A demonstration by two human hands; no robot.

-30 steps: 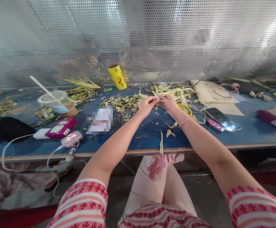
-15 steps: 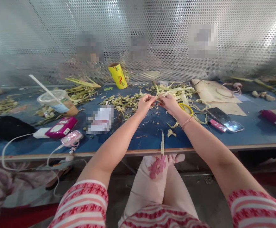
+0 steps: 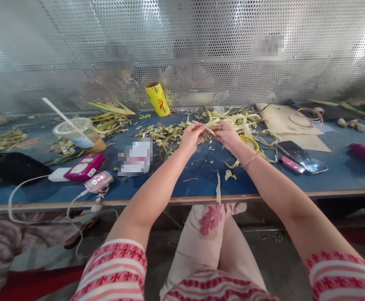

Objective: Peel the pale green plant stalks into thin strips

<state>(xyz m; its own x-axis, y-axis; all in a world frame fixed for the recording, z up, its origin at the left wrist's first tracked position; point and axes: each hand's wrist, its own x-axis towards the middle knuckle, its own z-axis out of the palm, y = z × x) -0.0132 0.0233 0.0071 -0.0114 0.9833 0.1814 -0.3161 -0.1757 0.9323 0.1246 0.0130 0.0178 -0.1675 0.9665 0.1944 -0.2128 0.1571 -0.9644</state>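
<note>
Over the blue table, my left hand and my right hand are close together, fingers pinched on a thin pale plant strip. The strip spans the small gap between the fingertips, and one end bends down. Just behind the hands lies a heap of long pale-green plant strips. Left of my left hand is a pile of short, curled greenish pieces. A yellow loop rests beside my right wrist, among loose strips. One pale strip hangs at the table's front edge.
A yellow tube stands before the perforated metal panel. On the left are a plastic cup with a straw, a purple box and cables. On the right lie a phone and brown cardboard.
The pale strip now shows more plainly between my fingertips, with its end bent. My fingers have shifted slightly on it. The whole view has moved a little; the table things look unmoved.
</note>
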